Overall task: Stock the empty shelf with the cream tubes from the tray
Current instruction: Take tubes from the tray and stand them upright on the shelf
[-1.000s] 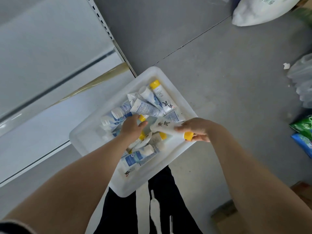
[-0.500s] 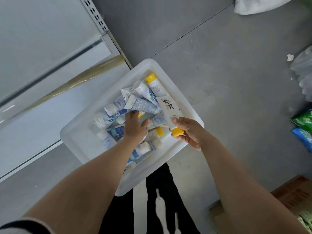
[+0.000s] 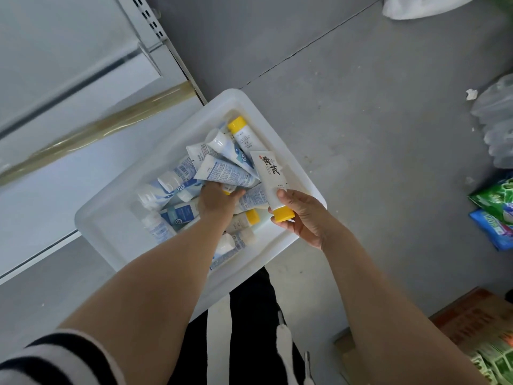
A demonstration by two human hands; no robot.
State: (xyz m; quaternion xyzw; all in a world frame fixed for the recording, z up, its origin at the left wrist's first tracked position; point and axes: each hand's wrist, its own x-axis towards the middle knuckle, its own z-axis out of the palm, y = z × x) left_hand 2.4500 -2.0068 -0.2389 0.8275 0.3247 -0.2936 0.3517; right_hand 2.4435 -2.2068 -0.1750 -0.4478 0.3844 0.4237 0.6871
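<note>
The held cream tube, white with black characters and a yellow cap, sits right of frame centre, above the right rim of the tray. The right hand grips it at the cap end, thumb on the tube body and fingers curled beneath the cap; the crimped end points toward the top of the frame.

The remaining cream tubes lie in a loose pile inside the white tray at frame centre, some blue and white with white caps, some with yellow caps. The left hand reaches into this pile, fingers curled downward among the tubes. Whether it grips one cannot be determined.

The shelf occupies the left and upper left of the frame, white and bare, just beside the tray.

A grey floor fills the upper right. Green and blue packets lie at the right edge, and a cardboard box sits in the lower right corner.
</note>
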